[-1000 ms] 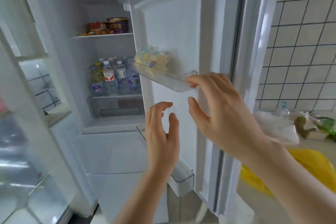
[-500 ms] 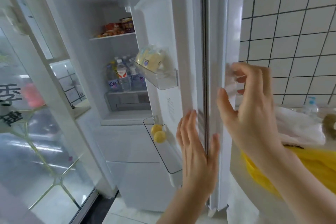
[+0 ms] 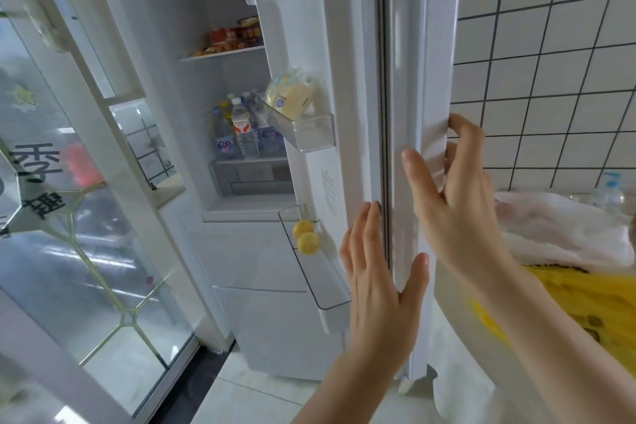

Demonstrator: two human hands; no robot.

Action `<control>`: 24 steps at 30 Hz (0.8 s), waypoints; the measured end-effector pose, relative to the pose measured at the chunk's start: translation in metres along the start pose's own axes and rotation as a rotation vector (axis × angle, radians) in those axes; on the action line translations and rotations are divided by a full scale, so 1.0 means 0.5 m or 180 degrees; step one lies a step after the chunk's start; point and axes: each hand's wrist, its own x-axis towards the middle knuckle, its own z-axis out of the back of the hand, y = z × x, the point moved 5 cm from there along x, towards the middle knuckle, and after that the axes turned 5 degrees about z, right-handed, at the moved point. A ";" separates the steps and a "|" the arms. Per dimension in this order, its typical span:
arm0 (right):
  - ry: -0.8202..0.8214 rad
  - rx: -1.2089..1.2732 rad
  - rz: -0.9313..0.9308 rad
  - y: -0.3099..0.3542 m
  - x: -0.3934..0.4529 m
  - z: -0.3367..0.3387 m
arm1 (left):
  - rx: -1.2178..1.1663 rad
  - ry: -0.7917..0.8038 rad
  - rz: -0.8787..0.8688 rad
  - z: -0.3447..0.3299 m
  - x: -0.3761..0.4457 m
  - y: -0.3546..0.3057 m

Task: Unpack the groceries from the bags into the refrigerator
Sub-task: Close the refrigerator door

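I was at the door step, I think: my right hand [image 3: 457,196] curled round the fridge door [image 3: 406,79] edge, left hand [image 3: 375,272] flat & spread on it, yellow bag [image 3: 564,306] still on the counter to the right, so next I'd grab more food.

White tiled wall [image 3: 550,72], glass door [image 3: 69,234], pale floor [image 3: 247,403]

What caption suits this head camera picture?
Both hands, left hand flat and right hand curled, hold the open refrigerator door edge.
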 end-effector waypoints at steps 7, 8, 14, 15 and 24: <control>0.0096 0.0225 0.0246 0.046 -0.032 -0.059 | -0.0214 -0.0414 0.0088 0.062 -0.031 0.035; 0.0117 0.0276 0.0264 0.054 -0.036 -0.071 | -0.0268 -0.0489 0.0131 0.076 -0.033 0.041; 0.0266 0.0375 0.0359 0.109 -0.054 -0.158 | -0.0378 -0.0799 0.0264 0.177 -0.037 0.086; 0.0282 0.0361 0.0379 0.120 -0.057 -0.176 | -0.0391 -0.0833 0.0294 0.194 -0.037 0.098; 0.0478 0.0033 0.0514 0.217 -0.077 -0.362 | -0.0741 -0.0895 0.0553 0.370 -0.012 0.208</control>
